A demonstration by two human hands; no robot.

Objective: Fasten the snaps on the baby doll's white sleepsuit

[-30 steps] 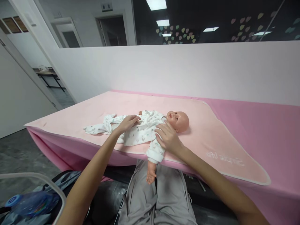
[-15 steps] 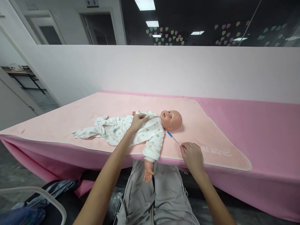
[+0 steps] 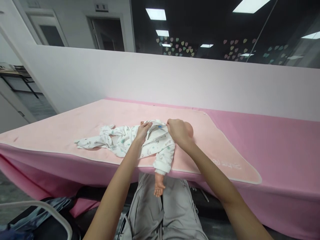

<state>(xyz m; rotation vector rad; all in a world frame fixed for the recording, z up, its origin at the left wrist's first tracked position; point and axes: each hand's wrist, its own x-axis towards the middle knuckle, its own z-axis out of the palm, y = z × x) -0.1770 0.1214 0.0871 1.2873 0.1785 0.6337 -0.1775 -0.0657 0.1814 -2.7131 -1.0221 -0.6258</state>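
A baby doll (image 3: 122, 138) in a white printed outfit lies on its back, its near arm hanging over the table edge. My left hand (image 3: 143, 130) pinches the front of the doll's clothes (image 3: 160, 143) at the chest. Over the doll's face and neck, my right hand (image 3: 178, 131) is closed on a thin thermometer (image 3: 160, 126). Its blue end lies at the neckline of the clothes; the rest is mostly hidden by my fingers. Only the back of the doll's head (image 3: 189, 129) shows past my hand.
A peach mat (image 3: 212, 140) with white lettering covers part of the pink-draped table (image 3: 282, 150). Behind it rises a white wall (image 3: 175, 80) with a dark window above. A chair with a grey tube frame (image 3: 50, 208) and cloth stands at lower left.
My right hand has moved left and up from the mat beside the doll to its neck, carrying the thermometer. My left hand stays at the chest. The view has tilted slightly.
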